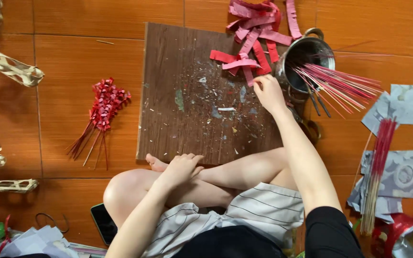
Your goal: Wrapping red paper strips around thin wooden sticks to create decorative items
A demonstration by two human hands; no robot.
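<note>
- We find the person seated cross-legged on the floor (72, 57) with a wooden board (178, 71) lying in front of the legs.
- The right hand (267, 93) reaches forward with the arm extended to the board's far right edge; its fingers are pinched together at a pink paper strip (241, 63). We cannot tell whether the grip has actually closed on it.
- More strips are heaped just beyond, beside a metal pot (307, 48) that holds red sticks (340, 83) fanning out to the right.
- The left hand (181, 167) rests on the crossed leg near the foot, fingers loosely curled and holding nothing.
- A bundle of folded red pieces on sticks (102, 112) lies on the floor left of the board, well apart from both hands.
</note>
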